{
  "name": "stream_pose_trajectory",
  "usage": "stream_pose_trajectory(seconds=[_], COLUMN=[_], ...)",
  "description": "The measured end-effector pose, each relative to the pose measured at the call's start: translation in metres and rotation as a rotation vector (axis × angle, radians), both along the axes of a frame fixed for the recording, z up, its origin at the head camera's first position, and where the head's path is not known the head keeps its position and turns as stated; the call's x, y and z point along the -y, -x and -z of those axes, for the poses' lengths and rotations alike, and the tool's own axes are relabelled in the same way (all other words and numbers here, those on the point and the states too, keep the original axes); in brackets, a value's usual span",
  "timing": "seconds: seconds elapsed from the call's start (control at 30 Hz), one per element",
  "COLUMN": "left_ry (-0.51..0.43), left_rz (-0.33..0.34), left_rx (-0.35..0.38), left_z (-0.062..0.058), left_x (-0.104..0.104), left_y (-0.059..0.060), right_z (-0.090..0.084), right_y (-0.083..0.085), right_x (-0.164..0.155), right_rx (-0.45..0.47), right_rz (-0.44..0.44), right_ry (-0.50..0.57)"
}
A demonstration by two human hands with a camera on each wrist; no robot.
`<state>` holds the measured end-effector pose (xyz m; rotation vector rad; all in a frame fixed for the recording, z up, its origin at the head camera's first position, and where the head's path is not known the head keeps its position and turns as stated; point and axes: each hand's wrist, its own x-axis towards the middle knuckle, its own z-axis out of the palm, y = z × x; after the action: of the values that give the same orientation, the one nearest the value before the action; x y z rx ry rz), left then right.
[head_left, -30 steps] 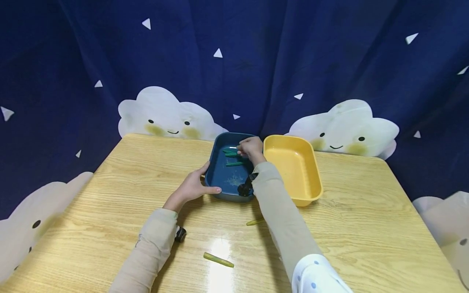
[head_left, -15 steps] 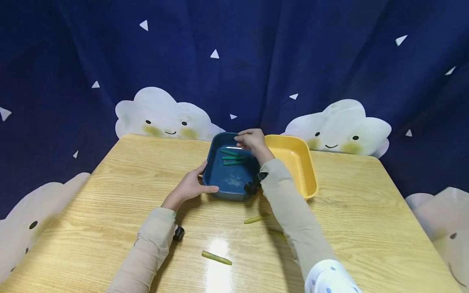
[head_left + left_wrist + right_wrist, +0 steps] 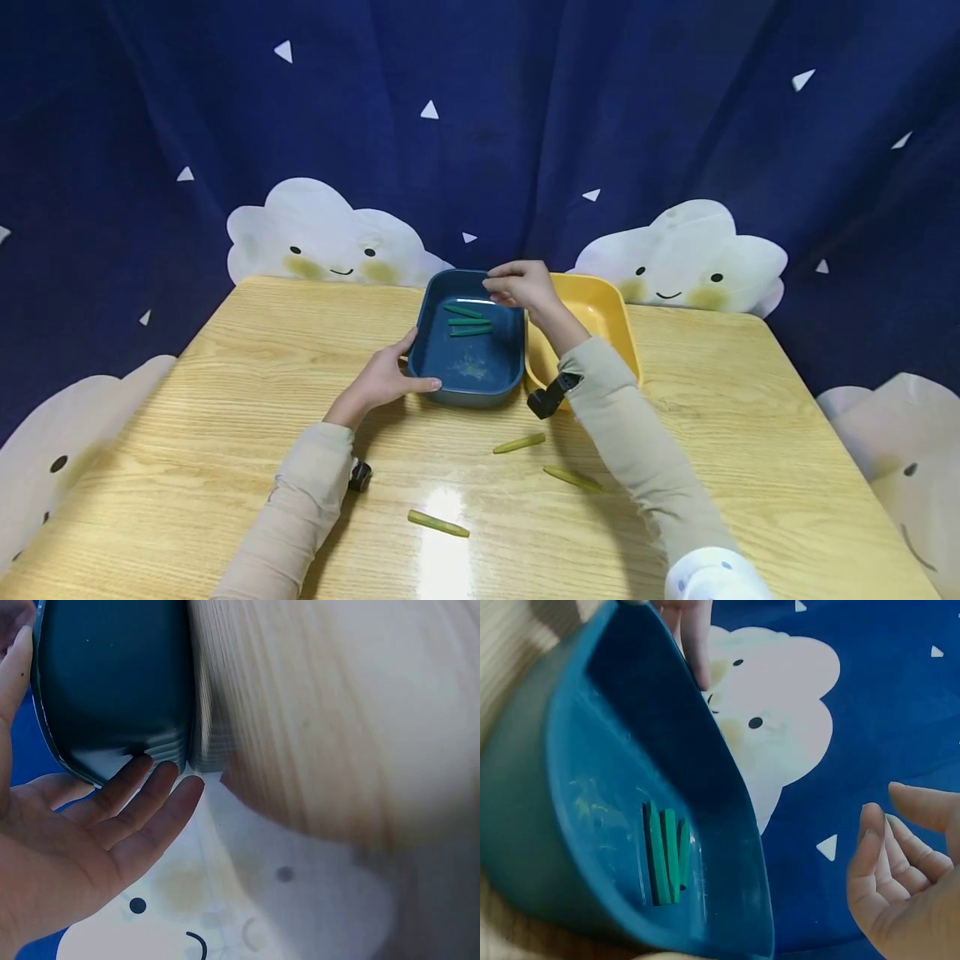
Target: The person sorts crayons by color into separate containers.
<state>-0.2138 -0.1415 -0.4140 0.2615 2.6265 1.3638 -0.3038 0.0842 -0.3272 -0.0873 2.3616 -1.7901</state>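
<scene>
Left wrist view: surface [image 3: 337, 712] heavily blurred, grain smeared. Blue tray [image 3: 112, 682] cut off by the top edge; its inside not visible. Left hand [image 3: 67, 832] cut off at the left and bottom edges; thumb only partly in frame.

Right wrist view: right hand [image 3: 907, 885] cut by the right and bottom edges; only fingertips [image 3: 870, 825] and part of the palm show. Tray's near rim runs out of frame at the bottom.

Head view: yellow tray [image 3: 611, 321] partly hidden behind the right forearm. Pale smear [image 3: 471, 367] on the blue tray's floor too small to identify. Both arms cut off at the bottom edge.
</scene>
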Motion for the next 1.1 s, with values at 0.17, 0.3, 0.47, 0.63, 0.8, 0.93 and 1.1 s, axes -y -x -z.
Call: stream_pose_trajectory(seconds=[0.17, 0.3, 0.47, 0.63, 0.8, 0.93, 1.1], left_ry=[0.01, 0.006, 0.028, 0.051, 0.053, 0.041, 0.023], left_rz=[-0.001, -0.002, -0.004, 0.002, 0.001, 0.002, 0.017], left_rx=[-0.006, -0.006, -0.015, -0.026, -0.025, -0.016, -0.003], left_z=[0.0, -0.002, -0.003, -0.002, -0.003, -0.003, -0.004], left_x=[0.0, 0.0, 0.0, 0.001, 0.001, 0.0, -0.001], left_y=[0.0, -0.001, -0.002, -0.001, -0.001, -0.001, -0.001], right_z=[0.0, 0.002, 0.006, 0.011, 0.017, 0.022, 0.026], right_y=[-0.014, -0.023, -0.035, -0.048, -0.058, -0.064, -0.071], right_x=[-0.012, -0.024, -0.041, -0.057, -0.072, -0.082, -0.097], right_rx=[-0.047, -0.064, -0.088, -0.133, -0.154, -0.158, -0.147], right_rz=[-0.043, -0.063, -0.069, -0.068, -0.089, -0.092, -0.098], right_ry=[-0.009, -0.023, -0.031, -0.038, -0.024, -0.036, -0.075])
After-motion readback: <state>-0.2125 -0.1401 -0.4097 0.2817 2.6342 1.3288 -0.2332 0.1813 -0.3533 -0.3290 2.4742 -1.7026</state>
